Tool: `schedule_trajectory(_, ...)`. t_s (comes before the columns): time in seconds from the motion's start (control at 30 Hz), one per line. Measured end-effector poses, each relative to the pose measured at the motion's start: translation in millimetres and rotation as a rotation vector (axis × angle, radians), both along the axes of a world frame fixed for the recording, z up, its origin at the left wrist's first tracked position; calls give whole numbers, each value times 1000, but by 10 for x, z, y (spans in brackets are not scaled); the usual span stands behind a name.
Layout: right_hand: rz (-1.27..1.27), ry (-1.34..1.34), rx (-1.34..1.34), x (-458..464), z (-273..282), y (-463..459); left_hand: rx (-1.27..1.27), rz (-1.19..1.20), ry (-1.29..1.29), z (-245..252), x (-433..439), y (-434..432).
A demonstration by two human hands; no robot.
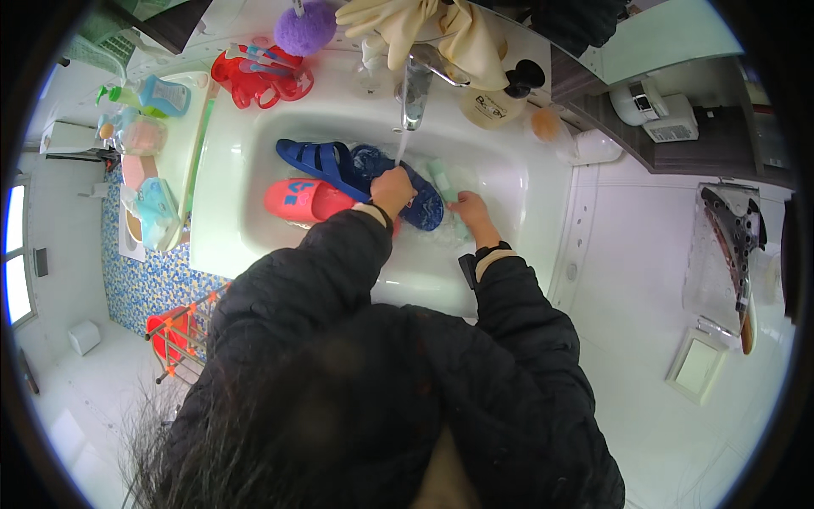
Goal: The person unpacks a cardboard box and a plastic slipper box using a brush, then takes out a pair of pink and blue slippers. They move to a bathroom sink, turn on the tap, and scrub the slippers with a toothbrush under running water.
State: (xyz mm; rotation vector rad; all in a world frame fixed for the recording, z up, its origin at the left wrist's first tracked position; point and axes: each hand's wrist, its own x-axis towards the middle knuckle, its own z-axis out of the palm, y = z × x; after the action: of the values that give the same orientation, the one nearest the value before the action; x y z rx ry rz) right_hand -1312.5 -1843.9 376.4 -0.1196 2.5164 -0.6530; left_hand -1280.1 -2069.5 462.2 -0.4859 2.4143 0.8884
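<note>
My left hand (392, 189) grips a wet dark-blue slipper (425, 213) by its middle, under a stream of water from the chrome faucet (413, 95). My right hand (474, 213) is closed around a long pale-green object (441, 175), perhaps a brush; its working side is hidden. Another blue slipper (315, 159), with cut-out straps, lies to the left of the held one. Below it a coral-red slipper (299, 198) with blue letters is partly covered by the blue slipper and my left arm. All these are inside the white basin (254, 223), where water splashes.
Behind the faucet hang cream rubber gloves (470, 48). A red cup holder (232, 73) with toothbrushes and a pump bottle (489, 105) stand on the basin's rim. At left, bottles crowd a washing machine lid (175, 83). A dark cabinet (642, 133) juts out at upper right.
</note>
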Motion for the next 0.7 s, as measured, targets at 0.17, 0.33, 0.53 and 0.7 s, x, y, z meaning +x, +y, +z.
schedule_trajectory(0.17, -48, 69, -206, -4, 149, -124, 57, 82, 30, -396, -83, 12)
schedule_trajectory(0.33, -104, -134, 10, -28, 591, -26, 503, 357, -221, -800, -326, -253)
schedule_trajectory(0.53, 61, -129, 169, 70, 530, -231, 514, 170, -168, -839, -307, -180)
schedule_trajectory(0.7, -2, 346, 61, 16, 228, -246, 554, 239, -101, -635, -134, -149)
